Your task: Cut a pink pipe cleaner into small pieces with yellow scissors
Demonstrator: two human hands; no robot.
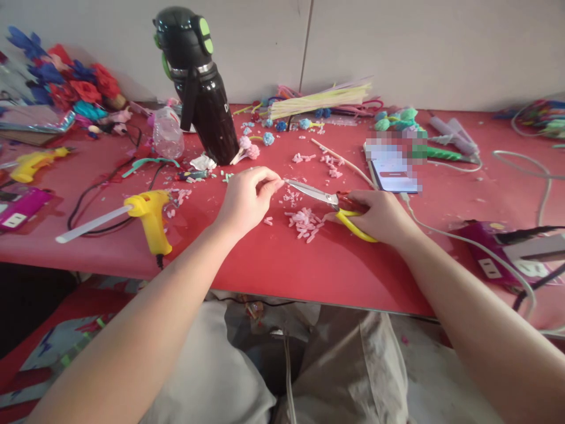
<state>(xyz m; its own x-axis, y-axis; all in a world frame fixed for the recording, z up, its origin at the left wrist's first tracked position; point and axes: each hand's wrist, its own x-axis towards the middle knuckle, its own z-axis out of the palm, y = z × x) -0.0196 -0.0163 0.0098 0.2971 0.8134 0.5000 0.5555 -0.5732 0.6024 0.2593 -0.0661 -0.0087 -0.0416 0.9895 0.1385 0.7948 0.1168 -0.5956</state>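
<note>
My right hand [377,217] is closed around the yellow and red handles of a pair of scissors [315,193], whose blades point left. The blade tips reach the fingertips of my left hand [253,194]. Thumb and forefinger of that hand are pinched together; what they hold, if anything, is too small to make out. Below the blades lies a pile of short pink pieces [305,224] on the red table [273,265]. More pink pieces [332,165] are scattered behind the scissors.
A black bottle [205,100] stands behind my left hand. At the left is a yellow glue gun [152,218] with its cord. A phone [392,168] lies behind my right hand, its cable running right. Yellow stems [320,101] and fuzzy flowers line the back.
</note>
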